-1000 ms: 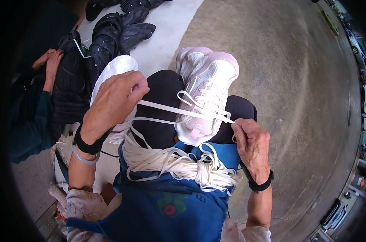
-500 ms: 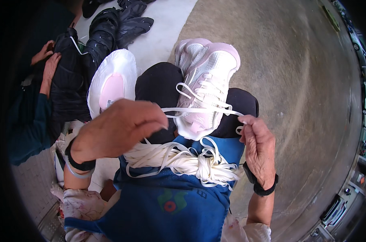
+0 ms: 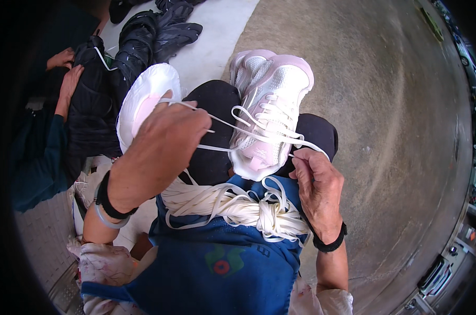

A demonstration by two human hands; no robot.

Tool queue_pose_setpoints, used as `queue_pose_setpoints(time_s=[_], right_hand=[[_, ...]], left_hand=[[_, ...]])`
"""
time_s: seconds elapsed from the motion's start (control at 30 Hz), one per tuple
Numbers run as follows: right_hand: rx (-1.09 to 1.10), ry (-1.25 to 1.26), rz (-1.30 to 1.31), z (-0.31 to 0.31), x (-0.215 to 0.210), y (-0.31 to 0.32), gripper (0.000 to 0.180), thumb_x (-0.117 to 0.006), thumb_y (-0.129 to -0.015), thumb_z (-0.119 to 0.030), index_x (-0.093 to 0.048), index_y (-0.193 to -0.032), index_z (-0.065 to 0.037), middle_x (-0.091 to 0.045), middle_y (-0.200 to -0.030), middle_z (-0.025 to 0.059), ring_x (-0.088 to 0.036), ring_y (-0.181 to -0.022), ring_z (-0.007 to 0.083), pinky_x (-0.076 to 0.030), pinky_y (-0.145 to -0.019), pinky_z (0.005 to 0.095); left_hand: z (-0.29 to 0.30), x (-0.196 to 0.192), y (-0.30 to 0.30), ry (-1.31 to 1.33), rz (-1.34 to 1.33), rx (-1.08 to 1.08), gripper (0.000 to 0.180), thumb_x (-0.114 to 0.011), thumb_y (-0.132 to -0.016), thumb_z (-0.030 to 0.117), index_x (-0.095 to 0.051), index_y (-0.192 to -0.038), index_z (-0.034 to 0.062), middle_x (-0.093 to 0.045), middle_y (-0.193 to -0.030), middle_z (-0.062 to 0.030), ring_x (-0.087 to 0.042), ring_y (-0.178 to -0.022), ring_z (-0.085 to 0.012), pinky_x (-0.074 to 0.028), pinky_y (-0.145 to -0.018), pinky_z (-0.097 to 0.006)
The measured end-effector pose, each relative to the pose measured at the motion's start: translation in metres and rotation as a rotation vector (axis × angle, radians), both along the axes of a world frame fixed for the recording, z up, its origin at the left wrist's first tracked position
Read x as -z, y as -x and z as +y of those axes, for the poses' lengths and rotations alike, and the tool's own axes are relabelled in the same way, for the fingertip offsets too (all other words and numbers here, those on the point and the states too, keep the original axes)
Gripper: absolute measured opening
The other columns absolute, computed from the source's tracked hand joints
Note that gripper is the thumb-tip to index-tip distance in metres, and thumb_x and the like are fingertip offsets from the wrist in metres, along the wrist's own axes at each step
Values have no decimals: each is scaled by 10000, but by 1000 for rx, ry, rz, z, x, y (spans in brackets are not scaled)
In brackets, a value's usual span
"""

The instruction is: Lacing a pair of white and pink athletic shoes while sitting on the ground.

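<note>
Sneaker (image 3: 284, 86); blue apron (image 3: 196, 289) — printed emblem (image 3: 221, 267)

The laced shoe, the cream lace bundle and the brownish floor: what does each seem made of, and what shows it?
Shoe: probably matte textile mesh at the toe, given its dimpled texture; the pink trim, smoother, could be suede or synthetic. Lace bundle: likely soft woven fabric, since flat strands drape and knot. Floor: apparently concrete, dull, with patchy stains.

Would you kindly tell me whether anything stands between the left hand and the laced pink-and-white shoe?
No solid obstacle is visible between the left hand and the laced shoe; only strands of white shoelace cross that gap, over the dark-clad knee.
</note>
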State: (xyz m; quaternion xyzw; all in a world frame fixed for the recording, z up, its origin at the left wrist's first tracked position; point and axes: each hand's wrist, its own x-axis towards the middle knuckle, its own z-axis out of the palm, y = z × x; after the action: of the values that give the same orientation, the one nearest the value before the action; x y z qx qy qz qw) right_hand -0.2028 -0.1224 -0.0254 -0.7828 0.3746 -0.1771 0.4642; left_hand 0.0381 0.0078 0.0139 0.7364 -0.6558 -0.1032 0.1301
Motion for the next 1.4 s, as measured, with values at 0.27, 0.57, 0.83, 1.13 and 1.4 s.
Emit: queue_pose_setpoints(time_s=[0.27,0.57,0.83,1.13,1.4], right_hand=[[-31,234,-46,-3,12,-4,131,-681,-847,23,-677,-978,20,-664,-851,134,-640,-759,243,-528,-673,331],[-138,401,77,-2,-1,-13,84,-656,-884,24,-674,-965,17,-595,-758,72,-572,-602,147,-469,-545,281],[-14,28,-1,-1,3,-6,159,-614,-889,47,-643,-1042,11,-658,-856,125,-671,-684,203,-539,-616,305],[-119,363,-6,1,2,-20,152,-631,-879,55,-620,-1015,-13,-641,-787,109,-635,-666,152,-520,-632,281],[21,376,49,8,8,-8,128,-670,-862,14,-635,-985,9,-623,-889,158,-642,-723,330,-525,-680,380]], left_hand=[[-19,14,6,110,333,-92,74,-587,-904,64,-640,-936,21,-651,-958,-130,-572,-1165,-346,-340,-1102,-459],[-21,28,14,114,250,-5,79,-589,-855,46,-642,-902,10,-635,-920,-112,-554,-968,-295,-402,-916,-411],[-30,29,14,136,173,66,28,-567,-842,22,-589,-825,24,-541,-821,-111,-518,-857,-293,-396,-864,-412],[-39,26,20,222,161,158,27,-575,-832,27,-578,-806,31,-548,-779,-105,-513,-803,-295,-384,-876,-415],[-31,42,15,196,342,-82,42,-669,-786,54,-638,-814,54,-615,-799,-67,-550,-835,-266,-385,-877,-425]])
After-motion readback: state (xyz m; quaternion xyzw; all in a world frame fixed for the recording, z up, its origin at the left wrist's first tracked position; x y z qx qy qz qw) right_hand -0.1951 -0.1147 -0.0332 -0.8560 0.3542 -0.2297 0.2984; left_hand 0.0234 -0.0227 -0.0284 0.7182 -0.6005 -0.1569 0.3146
